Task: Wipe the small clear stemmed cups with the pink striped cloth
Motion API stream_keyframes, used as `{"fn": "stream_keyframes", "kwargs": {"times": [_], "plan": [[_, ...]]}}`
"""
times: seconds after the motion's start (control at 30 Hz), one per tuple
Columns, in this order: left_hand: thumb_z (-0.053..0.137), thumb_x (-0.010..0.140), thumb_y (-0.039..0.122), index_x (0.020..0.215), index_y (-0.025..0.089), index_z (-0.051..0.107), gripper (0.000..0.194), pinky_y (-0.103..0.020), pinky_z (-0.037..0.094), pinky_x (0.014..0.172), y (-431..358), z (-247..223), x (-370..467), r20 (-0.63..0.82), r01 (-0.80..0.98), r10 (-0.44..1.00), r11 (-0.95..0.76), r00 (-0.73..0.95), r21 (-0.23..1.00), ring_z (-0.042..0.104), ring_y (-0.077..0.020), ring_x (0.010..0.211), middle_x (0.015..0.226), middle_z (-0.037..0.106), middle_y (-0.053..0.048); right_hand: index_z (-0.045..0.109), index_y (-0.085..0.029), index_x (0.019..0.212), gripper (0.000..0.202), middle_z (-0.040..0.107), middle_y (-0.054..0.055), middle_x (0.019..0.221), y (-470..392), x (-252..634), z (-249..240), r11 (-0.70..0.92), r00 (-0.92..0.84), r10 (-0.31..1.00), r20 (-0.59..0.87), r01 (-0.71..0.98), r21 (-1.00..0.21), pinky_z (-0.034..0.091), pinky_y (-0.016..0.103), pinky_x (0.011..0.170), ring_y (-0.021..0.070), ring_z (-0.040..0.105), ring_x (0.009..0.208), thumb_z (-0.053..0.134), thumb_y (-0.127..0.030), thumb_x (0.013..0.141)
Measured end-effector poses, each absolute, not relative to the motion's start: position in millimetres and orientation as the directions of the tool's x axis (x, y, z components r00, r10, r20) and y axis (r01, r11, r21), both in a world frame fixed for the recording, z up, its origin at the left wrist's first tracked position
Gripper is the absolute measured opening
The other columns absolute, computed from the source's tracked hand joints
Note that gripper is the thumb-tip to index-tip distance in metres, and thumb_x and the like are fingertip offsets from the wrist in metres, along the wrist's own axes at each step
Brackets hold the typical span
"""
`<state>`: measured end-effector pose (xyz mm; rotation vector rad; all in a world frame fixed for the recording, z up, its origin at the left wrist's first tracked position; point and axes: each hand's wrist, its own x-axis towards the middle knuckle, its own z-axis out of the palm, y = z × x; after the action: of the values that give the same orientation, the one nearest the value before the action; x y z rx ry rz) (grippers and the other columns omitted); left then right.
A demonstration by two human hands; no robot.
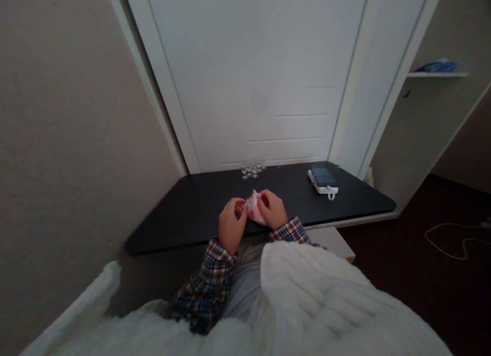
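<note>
Grip: your left hand (230,223) and right hand (274,209) pinch pink-and-white cloth (254,210) | Risk: slipping forward could scatter clear pieces (253,170) beyond cloth

The cloth (254,208) is small and soft, pink with white parts. It is gathered and creased, with a short peak standing up at the top. It is pinched between the left hand (232,224) and the right hand (273,210), at the near edge of the dark bench (192,207); its lower side hangs loosely.
</note>
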<state>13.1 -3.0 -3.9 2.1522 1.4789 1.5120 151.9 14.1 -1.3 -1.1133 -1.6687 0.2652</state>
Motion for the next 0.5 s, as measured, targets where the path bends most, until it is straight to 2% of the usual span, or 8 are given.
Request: {"fn": "stream_keyframes", "kwargs": {"times": [0.5], "plan": [[0.045, 0.081, 0.024, 0.092, 0.020, 0.055, 0.015, -0.028, 0.046, 0.070, -3.2, -4.8, 11.6, 0.635, 0.602, 0.773, -0.516, 0.020, 0.609, 0.058, -0.0157, 0.076, 0.086, 0.061, -0.003, 0.056, -0.019, 0.081, 0.014, 0.060, 0.001, 0.076, 15.1, 149.5, -3.4, 0.523, 0.015, 0.786, 0.619, 0.518, -0.677, 0.042, 0.024, 0.066, 0.0141, 0.055, 0.071, 0.042, -0.021, 0.081]]}}
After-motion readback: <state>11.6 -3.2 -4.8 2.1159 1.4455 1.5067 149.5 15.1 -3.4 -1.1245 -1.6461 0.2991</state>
